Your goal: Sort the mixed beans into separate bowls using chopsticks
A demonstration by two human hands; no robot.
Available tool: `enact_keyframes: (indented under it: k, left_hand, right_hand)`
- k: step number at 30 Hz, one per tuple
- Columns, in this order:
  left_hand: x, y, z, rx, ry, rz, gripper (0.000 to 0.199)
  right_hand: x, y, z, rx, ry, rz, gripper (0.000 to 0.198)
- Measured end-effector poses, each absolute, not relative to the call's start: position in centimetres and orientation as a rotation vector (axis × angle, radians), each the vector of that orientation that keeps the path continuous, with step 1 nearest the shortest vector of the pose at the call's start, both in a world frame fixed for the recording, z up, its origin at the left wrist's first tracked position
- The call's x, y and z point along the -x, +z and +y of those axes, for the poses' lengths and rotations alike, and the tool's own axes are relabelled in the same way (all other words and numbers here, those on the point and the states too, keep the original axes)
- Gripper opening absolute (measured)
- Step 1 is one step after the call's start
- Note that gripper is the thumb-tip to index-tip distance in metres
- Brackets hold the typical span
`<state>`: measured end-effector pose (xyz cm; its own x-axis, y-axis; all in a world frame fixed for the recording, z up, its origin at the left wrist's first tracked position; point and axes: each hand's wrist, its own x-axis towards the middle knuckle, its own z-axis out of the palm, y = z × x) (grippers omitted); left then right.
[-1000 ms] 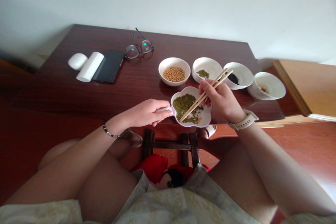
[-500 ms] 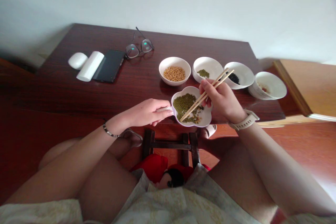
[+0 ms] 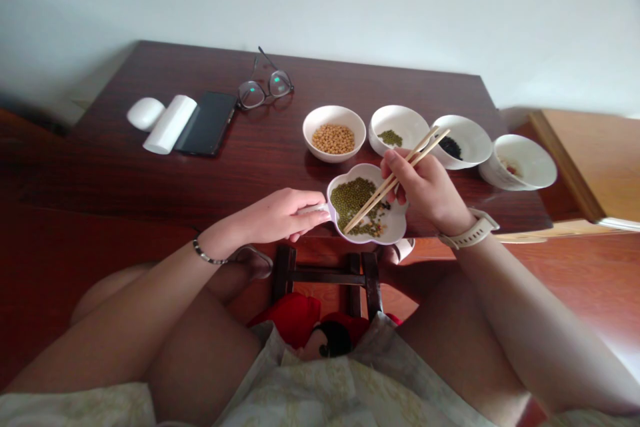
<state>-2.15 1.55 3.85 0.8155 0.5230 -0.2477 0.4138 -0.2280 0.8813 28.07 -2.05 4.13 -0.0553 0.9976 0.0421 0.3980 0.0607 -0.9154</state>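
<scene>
My left hand (image 3: 290, 215) is closed around the handle of a white flower-shaped bowl (image 3: 399, 230) with a lilac rim, at the table's front edge. Green mung beans (image 3: 353, 197) fill its left side, with some yellow and dark beans mixed in at the lower right. Closed on a pair of wooden chopsticks (image 3: 376, 195), my right hand (image 3: 417, 183) hovers over the bowl's right side. The chopstick tips reach down among the beans near the front rim. Whether a bean sits between the tips I cannot tell.
Behind stand white bowls: one of soybeans (image 3: 334, 139), one with some mung beans (image 3: 390, 138), one with black beans (image 3: 450, 147), and one with reddish bits (image 3: 509, 167). Glasses (image 3: 265, 90), a phone (image 3: 207, 123), a white cylinder (image 3: 171, 125) and a white rounded case (image 3: 145, 113) lie left.
The view has shifted slightly. Both hands keep their grips, and the chopstick tips stay at nearly the same spot in the flower-shaped bowl.
</scene>
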Motion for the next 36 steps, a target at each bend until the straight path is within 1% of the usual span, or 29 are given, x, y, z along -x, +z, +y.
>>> enact_keyframes:
  k: [36]
  left_hand:
    - [2.40, 3.34, 1.51, -1.887, 0.143, 0.704, 0.041]
  right_hand:
    - [-27.56, 4.66, -2.56, 1.426, 0.934, -1.580, 0.053]
